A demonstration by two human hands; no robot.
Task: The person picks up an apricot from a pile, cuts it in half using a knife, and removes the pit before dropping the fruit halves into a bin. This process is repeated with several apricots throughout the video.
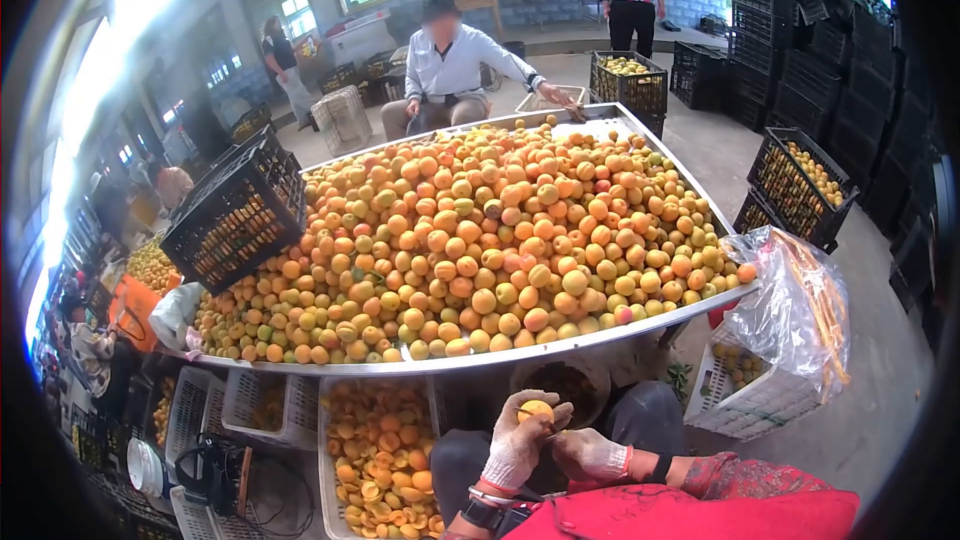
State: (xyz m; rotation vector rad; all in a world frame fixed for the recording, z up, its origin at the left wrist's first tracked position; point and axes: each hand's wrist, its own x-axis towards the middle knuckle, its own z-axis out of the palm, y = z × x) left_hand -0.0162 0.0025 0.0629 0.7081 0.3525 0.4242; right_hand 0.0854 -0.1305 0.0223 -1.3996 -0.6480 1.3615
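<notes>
My left hand (513,451), in a white knitted glove, is closed around an apricot (535,410). Close beside it, my right hand (600,456), gloved too, has its fingers curled together; what they hold, if anything, is hidden. Both hands are above my lap, in front of a metal-edged table (480,360) heaped with whole apricots (470,230). Below the table, left of my knees, a white crate (326,470) holds halved apricots (385,450). A round bucket (603,380) with dark contents stands just beyond my hands.
A tilted black crate (240,210) rests at the table's left end. To the right are a plastic bag (790,300) over a white crate (750,400) and a black fruit crate (800,185). Another person (450,70) sits across the table. Black crates (810,50) are stacked behind.
</notes>
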